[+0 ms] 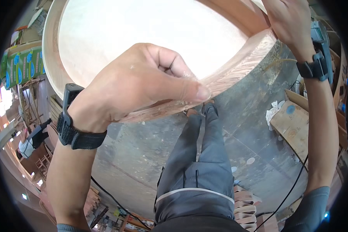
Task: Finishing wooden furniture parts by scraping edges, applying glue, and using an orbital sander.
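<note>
A large round wooden frame (pixel 241 58) with a pale, bright inner face (pixel 143 23) fills the upper middle. Rough grain shows along its near rim. My left hand (pixel 139 79) is over that near rim, with thumb and fingers closed in a pinch at the edge. Whatever lies between the fingertips is too small to make out. At the upper right, my right hand (pixel 290 23) is closed against the frame's right side, beside a reddish-brown inner wall (pixel 236 15). Its fingertips are partly hidden and cut off by the picture's edge. Both wrists wear black straps.
Green printed packages (pixel 25 67) stand at the far left. Another person (pixel 33 139) is farther back on that side. A worn box-like board (pixel 292 121) is on the floor at right. Curved wooden pieces (pixel 245 207) are stacked near my legs, and black cables (pixel 114 199) cross the floor.
</note>
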The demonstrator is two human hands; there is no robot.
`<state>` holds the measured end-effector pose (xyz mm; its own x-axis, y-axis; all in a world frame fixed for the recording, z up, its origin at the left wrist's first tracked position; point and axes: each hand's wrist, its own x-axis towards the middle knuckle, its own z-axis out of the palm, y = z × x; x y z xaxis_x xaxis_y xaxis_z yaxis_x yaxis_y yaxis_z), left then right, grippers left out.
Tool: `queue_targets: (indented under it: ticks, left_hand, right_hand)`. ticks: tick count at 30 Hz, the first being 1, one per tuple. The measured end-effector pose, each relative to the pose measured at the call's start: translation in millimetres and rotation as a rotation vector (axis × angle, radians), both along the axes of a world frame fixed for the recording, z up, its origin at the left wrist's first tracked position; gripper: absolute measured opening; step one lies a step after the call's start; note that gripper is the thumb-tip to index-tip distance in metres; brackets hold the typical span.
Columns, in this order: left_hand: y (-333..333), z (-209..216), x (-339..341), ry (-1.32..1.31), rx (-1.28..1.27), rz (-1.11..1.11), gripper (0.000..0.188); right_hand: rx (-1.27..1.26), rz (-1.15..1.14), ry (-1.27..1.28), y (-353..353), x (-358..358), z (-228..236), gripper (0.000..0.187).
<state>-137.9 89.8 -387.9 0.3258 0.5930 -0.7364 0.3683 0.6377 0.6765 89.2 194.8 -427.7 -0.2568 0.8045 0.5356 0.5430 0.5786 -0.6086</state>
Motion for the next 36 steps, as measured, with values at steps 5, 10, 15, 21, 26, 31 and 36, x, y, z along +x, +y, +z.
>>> queue_targets:
  ticks: [5,10,15,21,26,31,36]
  left_hand:
    - [3.8,6.3,13.6,0.029,0.046,-0.035,0.013]
    - [4.5,13.0,8.6,-0.034,-0.034,-0.094,0.02]
    - [-3.5,10.4,-8.7,-0.001,0.031,-0.184,0.022]
    - [-8.7,12.9,-7.0,0.04,0.004,-0.171,0.025]
    - [-12.8,13.0,-7.1,0.052,0.075,-0.152,0.027]
    - [-12.8,25.0,-24.4,0.166,0.095,-0.302,0.027]
    - [-14.9,6.3,-27.6,0.056,0.163,-0.249,0.029]
  right_hand:
    - [0.031,-0.013,-0.032,-4.8,0.9,6.0,0.019]
    - [0.1,-0.148,-1.386,27.3,55.1,-4.4,0.031]
    - [0.019,-0.045,-0.085,-6.8,0.1,6.8,0.02]
    - [0.016,0.08,0.07,3.2,3.0,-6.3,0.018]
    - [-0.012,0.014,-0.063,-8.0,-5.2,7.7,0.016]
    - [-0.048,0.062,0.005,-6.4,-3.5,6.4,0.013]
    - [-0.056,0.055,-0.017,-5.2,-3.6,6.8,0.012]
